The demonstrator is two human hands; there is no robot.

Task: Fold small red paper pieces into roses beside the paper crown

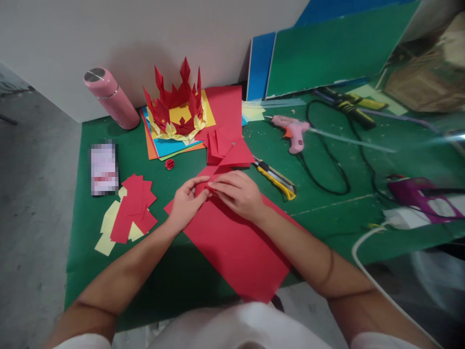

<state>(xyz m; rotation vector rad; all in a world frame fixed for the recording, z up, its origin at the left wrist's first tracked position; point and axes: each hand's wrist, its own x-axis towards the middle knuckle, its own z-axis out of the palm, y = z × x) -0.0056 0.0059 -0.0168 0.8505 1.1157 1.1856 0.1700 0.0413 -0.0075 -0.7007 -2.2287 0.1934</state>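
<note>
Left grip (187,199): fingertips closed, by my view, on a small red paper piece (208,187).
Right grip (240,195): fingertips pinching that same piece from its right.
Worked piece: centre of the frame, between both grips, over a large red sheet (247,249); its form was mostly hidden from me.
Fingertip work: folding or curling, I judged.
Next pinch: called, in my judgement, for one grip holding steady while the other pressed the paper lightly.
Red paper rose (169,165): left of centre, on the green worktop (327,208), apart from the left grip.
Paper crown (162,112): upper middle, on stacked coloured sheets (167,148).
Glue gun (292,128): upper right of centre, lying unheld.
</note>
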